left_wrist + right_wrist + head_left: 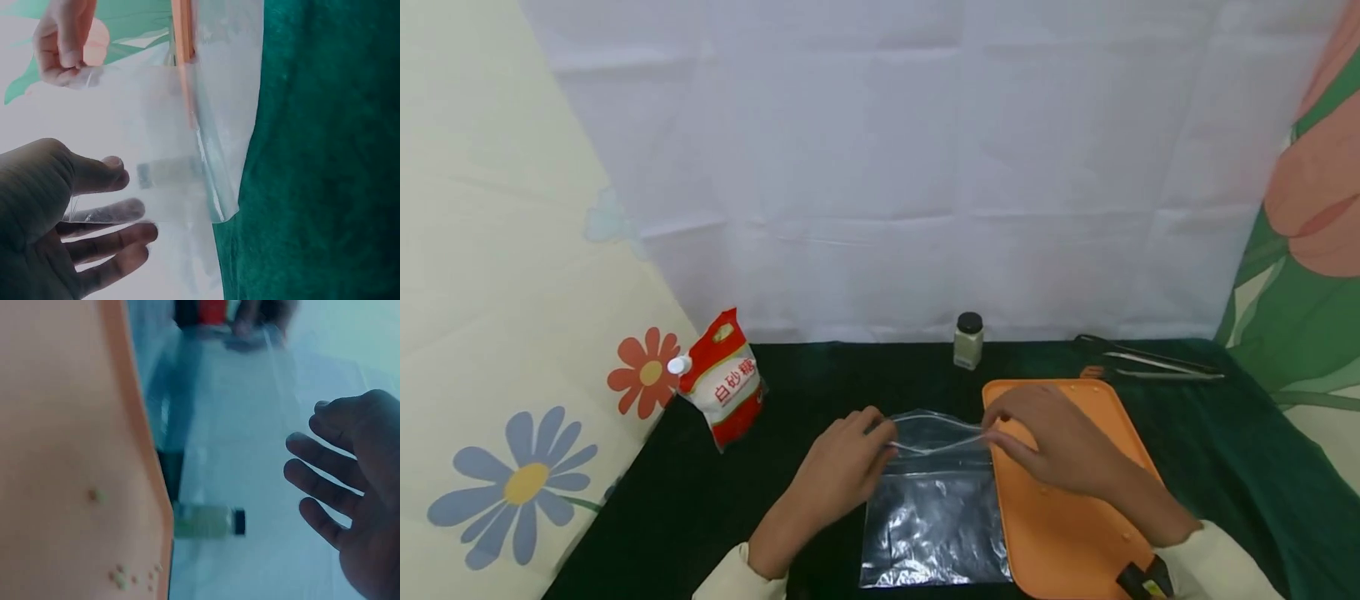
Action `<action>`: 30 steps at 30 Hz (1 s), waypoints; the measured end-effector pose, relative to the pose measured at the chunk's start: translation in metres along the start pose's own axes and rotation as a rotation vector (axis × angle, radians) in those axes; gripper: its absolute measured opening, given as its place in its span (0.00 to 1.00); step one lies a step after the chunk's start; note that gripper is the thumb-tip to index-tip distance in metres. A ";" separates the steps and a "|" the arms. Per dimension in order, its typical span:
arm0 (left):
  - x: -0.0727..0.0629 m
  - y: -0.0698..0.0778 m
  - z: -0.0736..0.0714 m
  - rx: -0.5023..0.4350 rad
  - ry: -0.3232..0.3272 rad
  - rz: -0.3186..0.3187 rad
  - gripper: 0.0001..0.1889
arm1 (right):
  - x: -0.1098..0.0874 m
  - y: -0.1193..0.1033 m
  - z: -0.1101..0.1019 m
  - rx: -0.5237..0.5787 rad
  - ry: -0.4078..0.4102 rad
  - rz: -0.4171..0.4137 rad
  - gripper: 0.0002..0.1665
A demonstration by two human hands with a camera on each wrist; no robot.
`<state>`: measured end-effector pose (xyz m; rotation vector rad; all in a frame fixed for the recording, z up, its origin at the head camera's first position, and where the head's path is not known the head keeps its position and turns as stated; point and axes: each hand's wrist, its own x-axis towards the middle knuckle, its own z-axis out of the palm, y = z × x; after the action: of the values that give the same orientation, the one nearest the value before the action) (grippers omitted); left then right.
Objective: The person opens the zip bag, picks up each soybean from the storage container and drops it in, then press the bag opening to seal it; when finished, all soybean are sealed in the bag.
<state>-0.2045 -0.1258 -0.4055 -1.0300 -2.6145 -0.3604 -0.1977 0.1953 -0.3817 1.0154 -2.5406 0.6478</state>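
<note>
A clear zip-top plastic bag [936,529] lies in front of me with its mouth parted. At the mouth's left end my left hand [846,458] pinches the film; in the left wrist view the index finger [119,211] shows through the plastic, and the thumb [103,174] is on the near side. My right hand [1060,437] pinches the other end of the mouth, above the orange tray [1075,525]. In the left wrist view that right hand [62,44] grips the bag's far corner between thumb and fingertips.
A red and white sugar pouch [726,383] with a white cap stands at left. At the back is a jar [968,342] with a black lid. Tongs [1157,364] lie at the far right. Several small crumbs [120,578] are on the tray, and a dark object [1146,579] is by my right sleeve.
</note>
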 end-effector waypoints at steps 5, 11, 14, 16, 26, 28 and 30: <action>0.001 0.003 -0.003 -0.066 -0.026 -0.025 0.06 | -0.015 0.042 -0.025 0.095 -0.028 0.161 0.06; 0.000 0.002 -0.005 -0.082 -0.045 -0.041 0.08 | -0.038 0.090 -0.021 0.206 -0.221 0.345 0.05; -0.002 0.000 -0.004 -0.079 -0.052 -0.041 0.08 | -0.045 0.100 -0.013 0.293 -0.315 0.386 0.05; -0.002 -0.001 -0.004 -0.072 -0.051 -0.039 0.08 | -0.046 0.102 -0.008 0.350 -0.348 0.401 0.06; -0.003 0.000 -0.004 -0.099 -0.064 -0.034 0.09 | -0.050 0.104 0.004 0.370 -0.337 0.434 0.03; -0.003 0.001 -0.005 -0.103 -0.063 -0.038 0.09 | -0.051 0.104 0.005 0.359 -0.332 0.446 0.03; -0.003 0.001 -0.006 -0.099 -0.055 -0.037 0.10 | -0.052 0.103 0.005 0.350 -0.322 0.449 0.03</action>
<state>-0.2010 -0.1287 -0.4012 -1.0377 -2.6915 -0.4812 -0.2355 0.2880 -0.4392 0.6872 -3.0479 1.1671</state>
